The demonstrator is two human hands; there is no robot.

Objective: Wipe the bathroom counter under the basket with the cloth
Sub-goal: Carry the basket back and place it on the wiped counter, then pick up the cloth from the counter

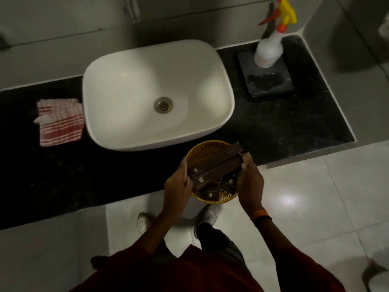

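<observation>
A round woven yellow basket (pixel 200 151) holding several dark brown boxes (pixel 212 171) is at the front edge of the black counter (pixel 273 127), partly over the floor. My left hand (pixel 179 184) grips its left rim and my right hand (pixel 250 180) grips its right rim. I cannot tell whether the basket touches the counter. A red-and-white striped cloth (pixel 60 122) lies folded on the counter left of the sink, apart from both hands.
A white vessel sink (pixel 117 85) stands mid-counter. A white spray bottle (pixel 268 49) with a yellow-orange trigger stands on a dark square slab (pixel 271 81) at the back right. White floor tiles and my shoes lie below.
</observation>
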